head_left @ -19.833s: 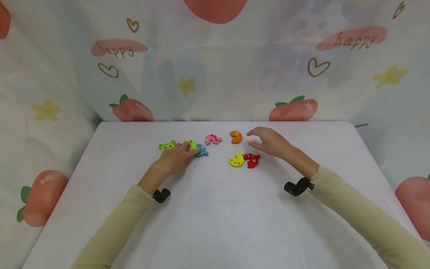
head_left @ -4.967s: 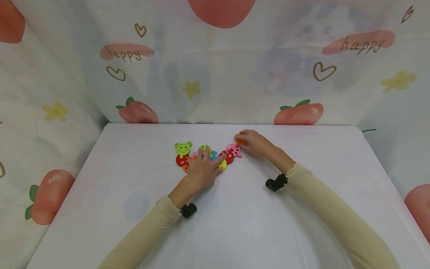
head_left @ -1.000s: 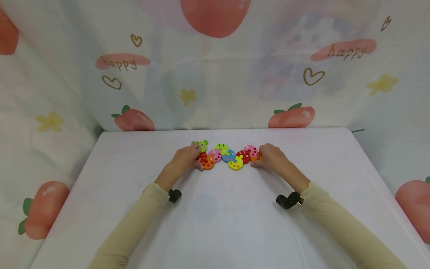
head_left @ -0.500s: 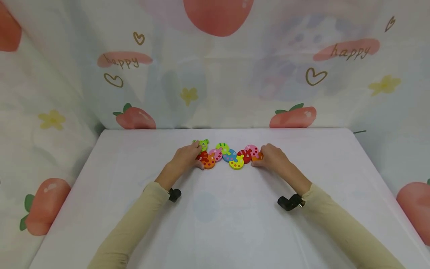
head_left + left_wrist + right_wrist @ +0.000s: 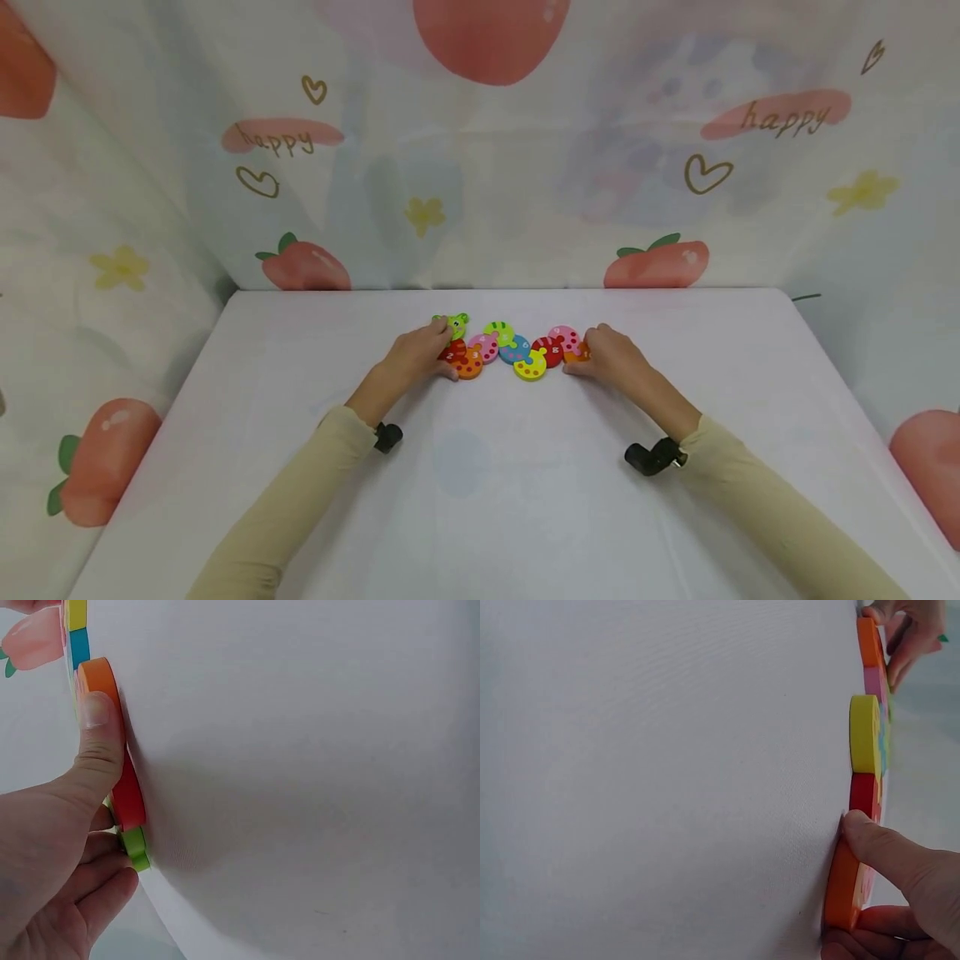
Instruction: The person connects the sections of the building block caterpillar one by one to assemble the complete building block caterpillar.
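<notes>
A caterpillar number puzzle (image 5: 515,349) of joined, colourful pieces lies as a wavy row on the white table. Its green smiling head (image 5: 457,326) is at the left end. My left hand (image 5: 408,354) grips that end, thumb against the edge of the orange piece numbered 3 (image 5: 97,671) and fingers by the head, partly covering the red piece (image 5: 129,796). At the other end, my right hand (image 5: 618,358) holds the orange tail piece (image 5: 843,885) between thumb and fingers. Pink, green, blue, yellow and red pieces show between the hands.
White cloth covers the table (image 5: 480,500). Behind it hangs a patterned curtain (image 5: 480,183) with fruit, hearts and "happy" prints, close to the table's back edge. Black wrist cameras (image 5: 655,457) sit on both wrists.
Separate pieces from earlier are now joined into one row. The left hand went from its middle to the head end; the orange tail piece now sits lower. Over the last second, hands hold nearly still.
</notes>
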`<state>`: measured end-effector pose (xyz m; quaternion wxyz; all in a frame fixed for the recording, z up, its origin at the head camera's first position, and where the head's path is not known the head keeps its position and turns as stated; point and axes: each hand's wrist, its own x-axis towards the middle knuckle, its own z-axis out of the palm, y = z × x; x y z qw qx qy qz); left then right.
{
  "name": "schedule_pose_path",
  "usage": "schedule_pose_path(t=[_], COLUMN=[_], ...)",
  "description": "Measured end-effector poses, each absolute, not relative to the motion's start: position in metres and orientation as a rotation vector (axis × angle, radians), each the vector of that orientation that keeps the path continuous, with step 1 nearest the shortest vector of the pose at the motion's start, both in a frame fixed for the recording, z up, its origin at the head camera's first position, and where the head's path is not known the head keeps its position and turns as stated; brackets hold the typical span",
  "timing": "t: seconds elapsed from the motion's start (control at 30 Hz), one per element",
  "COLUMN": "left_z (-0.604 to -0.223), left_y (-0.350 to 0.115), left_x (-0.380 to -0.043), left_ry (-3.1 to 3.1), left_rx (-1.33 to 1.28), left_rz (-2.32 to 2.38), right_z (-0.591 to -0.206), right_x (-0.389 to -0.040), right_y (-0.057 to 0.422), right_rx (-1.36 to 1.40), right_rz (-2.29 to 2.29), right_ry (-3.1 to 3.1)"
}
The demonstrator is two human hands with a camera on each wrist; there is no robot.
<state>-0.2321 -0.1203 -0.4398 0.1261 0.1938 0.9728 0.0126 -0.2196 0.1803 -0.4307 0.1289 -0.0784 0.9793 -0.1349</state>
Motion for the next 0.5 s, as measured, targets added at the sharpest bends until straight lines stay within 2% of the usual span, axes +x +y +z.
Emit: schedule_pose_path(t=[0.5], left_z=[-0.435], left_y=[-0.142], left_x=[-0.23], left_ry=[2.852], left_rx=[0.597], left_rz=[0.103], right_z=[-0.425], right_x=[-0.223], right_y=[0.191], right_rx=[-0.321], right_rz=[-0.403], right_ry=[2.858])
